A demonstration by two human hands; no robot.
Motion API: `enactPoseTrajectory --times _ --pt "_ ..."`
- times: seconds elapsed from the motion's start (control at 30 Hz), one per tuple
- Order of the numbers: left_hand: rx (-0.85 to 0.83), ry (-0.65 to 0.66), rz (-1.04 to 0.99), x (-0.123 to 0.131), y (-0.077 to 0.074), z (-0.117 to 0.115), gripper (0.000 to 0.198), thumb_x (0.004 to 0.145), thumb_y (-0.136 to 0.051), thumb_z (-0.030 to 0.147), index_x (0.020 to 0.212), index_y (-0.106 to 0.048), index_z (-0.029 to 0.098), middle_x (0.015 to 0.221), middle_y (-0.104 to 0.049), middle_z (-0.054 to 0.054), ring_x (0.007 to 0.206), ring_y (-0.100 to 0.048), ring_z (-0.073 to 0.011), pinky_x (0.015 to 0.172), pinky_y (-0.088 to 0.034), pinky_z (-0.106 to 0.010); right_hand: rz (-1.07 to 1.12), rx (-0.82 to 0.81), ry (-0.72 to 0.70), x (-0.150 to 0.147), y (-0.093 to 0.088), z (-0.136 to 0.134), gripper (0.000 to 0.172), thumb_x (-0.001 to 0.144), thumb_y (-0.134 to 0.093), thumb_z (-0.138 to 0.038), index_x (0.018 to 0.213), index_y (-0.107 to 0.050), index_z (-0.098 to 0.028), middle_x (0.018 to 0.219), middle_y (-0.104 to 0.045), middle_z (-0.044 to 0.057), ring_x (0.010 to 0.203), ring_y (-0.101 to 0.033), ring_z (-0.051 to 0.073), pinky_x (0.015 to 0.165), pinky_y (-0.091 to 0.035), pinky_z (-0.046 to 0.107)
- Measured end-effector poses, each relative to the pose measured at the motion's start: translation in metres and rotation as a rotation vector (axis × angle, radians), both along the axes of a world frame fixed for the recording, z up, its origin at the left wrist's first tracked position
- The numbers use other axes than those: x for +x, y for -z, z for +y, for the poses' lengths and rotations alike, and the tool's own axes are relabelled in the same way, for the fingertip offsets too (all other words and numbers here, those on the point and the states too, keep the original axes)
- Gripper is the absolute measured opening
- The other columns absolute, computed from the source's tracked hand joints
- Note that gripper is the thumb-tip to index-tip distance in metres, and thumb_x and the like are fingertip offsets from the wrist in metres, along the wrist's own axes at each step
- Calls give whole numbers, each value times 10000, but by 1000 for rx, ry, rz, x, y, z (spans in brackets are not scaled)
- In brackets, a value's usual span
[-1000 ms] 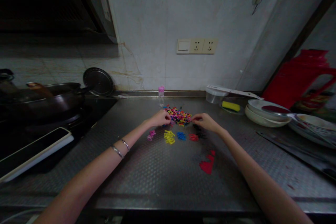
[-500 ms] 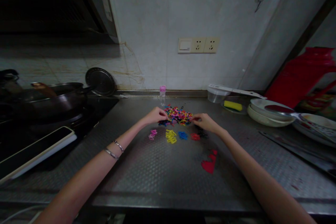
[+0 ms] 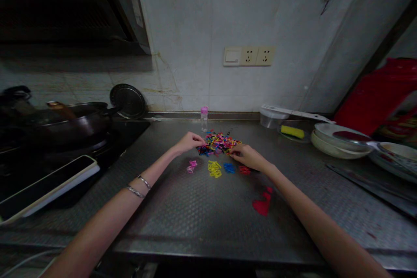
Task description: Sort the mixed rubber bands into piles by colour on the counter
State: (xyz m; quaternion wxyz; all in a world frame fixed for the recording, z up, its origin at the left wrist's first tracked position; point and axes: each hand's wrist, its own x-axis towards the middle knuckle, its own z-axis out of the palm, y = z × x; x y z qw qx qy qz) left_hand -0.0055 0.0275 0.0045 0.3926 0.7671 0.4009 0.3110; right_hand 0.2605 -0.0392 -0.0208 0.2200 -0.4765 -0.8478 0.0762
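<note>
A heap of small mixed-colour rubber bands (image 3: 219, 143) lies on the steel counter (image 3: 202, 208). My left hand (image 3: 188, 142) rests at the heap's left edge, its fingers pinched together. My right hand (image 3: 245, 156) is at the heap's lower right edge, fingers curled in a pinch; what they hold is too small to make out. In front of the heap lie sorted little piles: pink (image 3: 192, 166), yellow (image 3: 214, 168), blue (image 3: 229, 167) and red (image 3: 244, 169). Two bangles sit on my left wrist.
A small pink-capped bottle (image 3: 203, 118) stands behind the heap. A dark wok (image 3: 70, 122) and a lid are on the stove at left, with a flat tablet-like slab (image 3: 48, 184) in front. Right: a clear tub, yellow sponge (image 3: 292, 131), bowls (image 3: 339, 141). A red patch (image 3: 262, 203) marks the counter.
My right hand has slid down and left along the heap's front edge. My left hand has drawn slightly left. The view has shifted a little.
</note>
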Motion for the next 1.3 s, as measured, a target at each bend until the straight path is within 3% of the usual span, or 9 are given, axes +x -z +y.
enactPoseTrajectory --times 0.23,0.4,0.5,0.67,0.83,1.03,1.2,1.3 --pt "-103 -197 -201 20 -2 -1 308 642 -633 335 818 -692 89 487 -548 8 381 -305 -32 399 -201 -190 -43 17 26 -1 2 0 176 790 -493 -239 873 -640 -191 862 -655 49 812 -581 158 735 -422 256" --pt "-82 -300 -315 33 -5 -2 333 645 -634 346 846 -684 84 460 -520 21 376 -305 -35 400 -215 -193 -57 15 29 -2 0 -1 168 791 -490 -227 860 -638 -189 875 -652 52 830 -578 156 757 -417 255" --pt "-30 -261 -235 27 -10 -2 291 649 -629 323 808 -692 87 514 -576 -4 415 -373 -48 436 -274 -196 -66 13 31 -2 -1 -2 164 788 -493 -220 853 -640 -188 875 -652 53 829 -577 156 757 -415 251" --pt "92 -98 -5 -4 -11 -2 204 640 -613 262 731 -698 100 678 -665 -47 599 -538 -104 602 -398 -219 -71 8 46 -1 1 0 161 786 -498 -221 846 -646 -193 852 -658 47 821 -581 157 751 -416 251" --pt "74 57 234 -29 -1 -6 215 644 -574 239 736 -699 90 683 -672 -54 612 -555 -126 613 -415 -225 -72 26 66 -4 2 1 152 779 -506 -217 845 -641 -196 885 -653 45 833 -579 155 746 -417 250" --pt "51 211 329 -34 12 -11 218 656 -552 232 729 -700 89 685 -676 -55 617 -567 -125 616 -410 -207 -63 32 63 -8 0 0 141 776 -497 -207 793 -636 -197 851 -644 42 809 -575 151 739 -415 247" --pt "5 208 318 -36 9 -14 226 654 -559 239 742 -703 89 705 -681 -59 629 -574 -128 626 -418 -206 18 20 63 -10 -4 -2 127 754 -512 -189 788 -634 -187 817 -639 40 763 -572 142 716 -420 244" --pt "19 130 299 -37 6 -13 248 653 -559 247 766 -706 82 711 -682 -63 631 -572 -135 627 -423 -217 106 25 40 -17 -9 -4 125 748 -512 -176 788 -631 -179 809 -636 36 737 -568 135 692 -422 240"
